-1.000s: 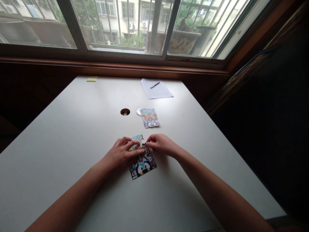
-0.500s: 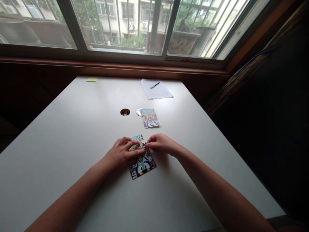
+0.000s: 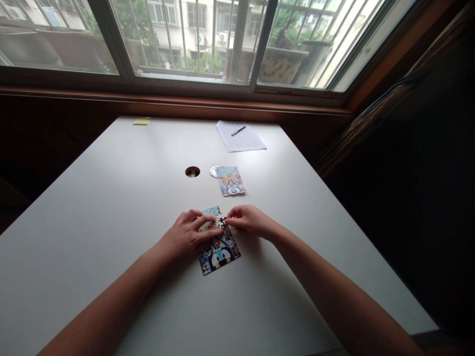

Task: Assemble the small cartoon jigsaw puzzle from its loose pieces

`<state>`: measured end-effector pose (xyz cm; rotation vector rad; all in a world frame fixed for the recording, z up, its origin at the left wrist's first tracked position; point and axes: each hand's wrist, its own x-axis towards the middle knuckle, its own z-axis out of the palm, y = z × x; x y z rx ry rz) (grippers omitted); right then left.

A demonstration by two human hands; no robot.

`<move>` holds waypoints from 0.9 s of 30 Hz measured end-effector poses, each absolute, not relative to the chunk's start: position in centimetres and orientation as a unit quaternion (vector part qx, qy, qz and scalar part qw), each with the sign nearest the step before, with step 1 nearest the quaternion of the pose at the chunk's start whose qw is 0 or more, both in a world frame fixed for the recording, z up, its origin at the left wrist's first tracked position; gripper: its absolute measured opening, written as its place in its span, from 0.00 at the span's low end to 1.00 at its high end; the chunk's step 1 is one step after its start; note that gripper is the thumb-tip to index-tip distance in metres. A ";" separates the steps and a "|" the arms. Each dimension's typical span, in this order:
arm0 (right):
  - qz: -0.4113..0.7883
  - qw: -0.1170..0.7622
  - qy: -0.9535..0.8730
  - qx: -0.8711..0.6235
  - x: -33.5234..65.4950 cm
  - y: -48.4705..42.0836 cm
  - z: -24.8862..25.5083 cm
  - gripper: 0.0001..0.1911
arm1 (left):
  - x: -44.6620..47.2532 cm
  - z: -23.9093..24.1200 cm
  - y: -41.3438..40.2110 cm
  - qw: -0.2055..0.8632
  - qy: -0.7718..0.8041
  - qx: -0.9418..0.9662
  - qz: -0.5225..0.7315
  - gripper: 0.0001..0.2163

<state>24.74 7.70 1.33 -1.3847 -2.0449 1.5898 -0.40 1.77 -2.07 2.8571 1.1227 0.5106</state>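
A small jigsaw puzzle with a colourful cartoon picture lies flat on the white table, turned slightly. Over its left and middle part rests my left hand, its fingers spread and touching the surface. At the puzzle's upper right edge, my right hand pinches a small dark puzzle piece between thumb and fingertips. The piece sits at a gap in the puzzle's upper right; whether it is seated there I cannot tell. My left fingers hide part of the picture.
Beyond the puzzle lies a small printed picture sheet, overlapping a round silvery disc. Left of it is a round hole in the table. Farther back are papers with a pen and yellow sticky notes.
My right hand has shifted very slightly to the right, and more of the dark piece shows at its fingertips. My left hand stays in place on the puzzle.
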 end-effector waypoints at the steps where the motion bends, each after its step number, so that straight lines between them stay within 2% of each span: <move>1: 0.541 0.103 -0.689 -0.471 24.8 7.7 1.3 0.12 | -0.4 -2.1 1.8 0.015 0.360 0.918 0.164 0.18; 10: 0.485 0.149 -0.699 -0.505 25.2 7.3 2.2 0.12 | -0.3 -2.1 1.7 0.009 0.361 0.917 0.167 0.18; 18: 0.427 0.041 -0.732 -0.529 27.8 7.2 3.6 0.08 | -0.4 -2.1 1.8 0.010 0.360 0.918 0.169 0.18; 23: 0.344 0.107 -0.780 -0.511 26.5 6.5 3.7 0.09 | -0.5 -2.1 1.8 0.013 0.356 0.920 0.165 0.19; 27: 0.335 0.092 -0.806 -0.479 24.8 6.2 3.0 0.10 | -0.6 -2.1 1.8 0.018 0.356 0.922 0.154 0.20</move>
